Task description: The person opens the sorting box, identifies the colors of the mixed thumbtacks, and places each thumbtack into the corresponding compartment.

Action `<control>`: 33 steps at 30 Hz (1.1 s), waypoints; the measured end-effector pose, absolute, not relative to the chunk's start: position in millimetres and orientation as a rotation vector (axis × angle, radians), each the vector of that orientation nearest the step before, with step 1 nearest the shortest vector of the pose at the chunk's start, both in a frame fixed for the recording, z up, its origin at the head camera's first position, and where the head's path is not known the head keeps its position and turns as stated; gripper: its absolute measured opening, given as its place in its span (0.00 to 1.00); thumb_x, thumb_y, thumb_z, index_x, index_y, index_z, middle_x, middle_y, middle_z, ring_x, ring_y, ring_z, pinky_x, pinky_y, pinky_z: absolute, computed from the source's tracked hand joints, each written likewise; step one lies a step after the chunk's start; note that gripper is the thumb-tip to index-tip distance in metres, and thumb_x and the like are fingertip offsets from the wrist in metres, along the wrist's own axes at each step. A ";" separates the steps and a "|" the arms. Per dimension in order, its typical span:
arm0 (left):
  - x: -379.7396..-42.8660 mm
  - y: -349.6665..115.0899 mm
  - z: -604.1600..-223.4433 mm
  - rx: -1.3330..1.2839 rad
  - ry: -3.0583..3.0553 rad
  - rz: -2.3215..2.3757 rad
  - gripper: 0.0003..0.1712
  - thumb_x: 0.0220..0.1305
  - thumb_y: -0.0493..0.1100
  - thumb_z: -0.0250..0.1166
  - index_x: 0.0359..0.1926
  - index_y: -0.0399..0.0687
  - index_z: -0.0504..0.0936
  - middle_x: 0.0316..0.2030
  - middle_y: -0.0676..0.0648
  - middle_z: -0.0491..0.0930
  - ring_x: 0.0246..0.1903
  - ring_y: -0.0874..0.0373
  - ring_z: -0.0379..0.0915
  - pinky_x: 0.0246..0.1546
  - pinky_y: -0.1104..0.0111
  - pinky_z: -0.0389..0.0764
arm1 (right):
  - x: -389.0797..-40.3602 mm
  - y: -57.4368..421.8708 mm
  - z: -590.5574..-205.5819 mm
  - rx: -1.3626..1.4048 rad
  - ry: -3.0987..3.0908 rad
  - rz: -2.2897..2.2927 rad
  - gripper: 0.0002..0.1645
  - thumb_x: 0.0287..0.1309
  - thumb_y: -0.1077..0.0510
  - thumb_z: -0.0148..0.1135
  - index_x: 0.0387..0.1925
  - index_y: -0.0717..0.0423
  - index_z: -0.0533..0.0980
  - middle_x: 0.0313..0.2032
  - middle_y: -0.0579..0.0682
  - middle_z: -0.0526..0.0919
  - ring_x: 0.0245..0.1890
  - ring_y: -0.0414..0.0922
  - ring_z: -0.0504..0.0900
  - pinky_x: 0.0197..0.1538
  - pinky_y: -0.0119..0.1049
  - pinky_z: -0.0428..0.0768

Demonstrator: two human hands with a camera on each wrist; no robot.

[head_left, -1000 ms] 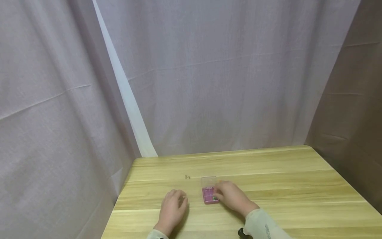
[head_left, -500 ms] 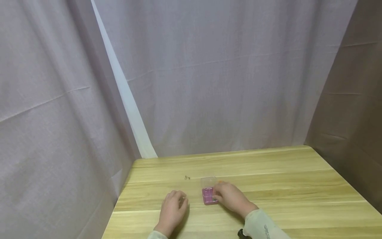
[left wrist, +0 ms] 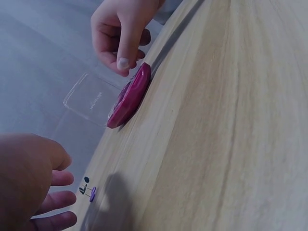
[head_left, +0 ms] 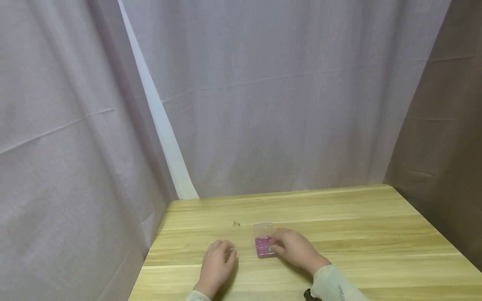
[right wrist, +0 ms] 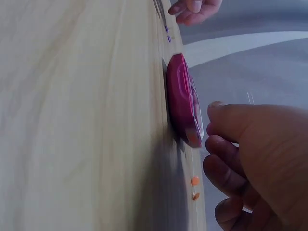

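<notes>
A small magenta compartment box [head_left: 261,246] lies on the table with its clear lid [left wrist: 91,98] folded back. My right hand [head_left: 295,248] is over the box's right side, thumb and index finger close together just above the rim. A tiny green piece [head_left: 270,250] shows in the compartment below these fingertips. I cannot tell whether the fingertips pinch anything. To the left of the box, my left hand [head_left: 216,264] rests by the table with loosely bent fingers and nothing visible in them. Small purple and dark pieces with thin pins [left wrist: 91,193], like stud earrings, lie beyond it.
Two small orange pieces [right wrist: 195,182] lie on the wooden table [head_left: 361,234] beside the box, near my right hand. Grey curtains [head_left: 286,104] hang behind the table and at both sides. A black object [head_left: 311,295] shows under the right sleeve.
My right fingertips dipped lower over the green piece, then rose slightly and moved right, so it shows again in the box. The left hand stays in place.
</notes>
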State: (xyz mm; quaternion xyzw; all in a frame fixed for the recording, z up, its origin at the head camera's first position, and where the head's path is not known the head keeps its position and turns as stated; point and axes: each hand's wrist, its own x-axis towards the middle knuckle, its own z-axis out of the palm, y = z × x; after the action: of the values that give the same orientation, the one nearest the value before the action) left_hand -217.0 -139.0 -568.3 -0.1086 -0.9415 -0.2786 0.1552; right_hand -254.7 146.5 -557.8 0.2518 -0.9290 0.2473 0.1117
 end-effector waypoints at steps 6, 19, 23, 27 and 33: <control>-220.3 -140.1 -566.4 -0.276 -2.718 -0.810 0.09 0.64 0.53 0.63 0.42 0.59 0.82 0.40 0.55 0.79 0.42 0.59 0.69 0.47 0.51 0.77 | -257.5 160.3 -557.1 0.669 -2.744 0.677 0.07 0.56 0.45 0.68 0.35 0.39 0.83 0.30 0.32 0.80 0.32 0.32 0.75 0.40 0.39 0.81; -221.5 -142.7 -566.2 -0.280 -2.708 -0.785 0.12 0.64 0.53 0.64 0.45 0.56 0.83 0.42 0.52 0.81 0.44 0.57 0.71 0.48 0.51 0.77 | -253.1 181.4 -562.4 0.563 -2.803 0.671 0.05 0.54 0.48 0.70 0.28 0.35 0.80 0.27 0.31 0.76 0.30 0.32 0.74 0.40 0.39 0.81; -226.4 -144.6 -568.6 -0.283 -2.710 -0.742 0.16 0.62 0.52 0.66 0.49 0.53 0.82 0.44 0.51 0.81 0.45 0.55 0.72 0.50 0.50 0.78 | -252.9 184.2 -563.4 0.553 -2.809 0.672 0.06 0.54 0.48 0.70 0.27 0.34 0.79 0.26 0.31 0.75 0.28 0.32 0.73 0.37 0.37 0.80; -232.5 -144.7 -570.2 -0.281 -2.726 -0.710 0.19 0.62 0.53 0.65 0.51 0.53 0.81 0.46 0.49 0.82 0.46 0.53 0.73 0.51 0.49 0.78 | -253.7 185.8 -563.6 0.541 -2.811 0.659 0.06 0.55 0.47 0.69 0.27 0.34 0.78 0.26 0.31 0.75 0.27 0.32 0.73 0.36 0.36 0.80; -235.8 -146.6 -571.6 -0.292 -2.754 -0.680 0.15 0.60 0.52 0.67 0.46 0.52 0.83 0.41 0.50 0.82 0.41 0.55 0.73 0.47 0.52 0.79 | -252.2 185.3 -562.3 0.532 -2.826 0.667 0.05 0.55 0.46 0.69 0.29 0.33 0.79 0.26 0.30 0.75 0.29 0.32 0.74 0.39 0.38 0.81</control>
State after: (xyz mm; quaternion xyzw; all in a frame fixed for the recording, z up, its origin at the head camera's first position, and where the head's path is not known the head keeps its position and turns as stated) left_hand -235.8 -146.6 -571.6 -0.1012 -0.9557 -0.2359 0.1443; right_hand -252.2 185.3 -562.3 0.1794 -0.9530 0.2250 0.0947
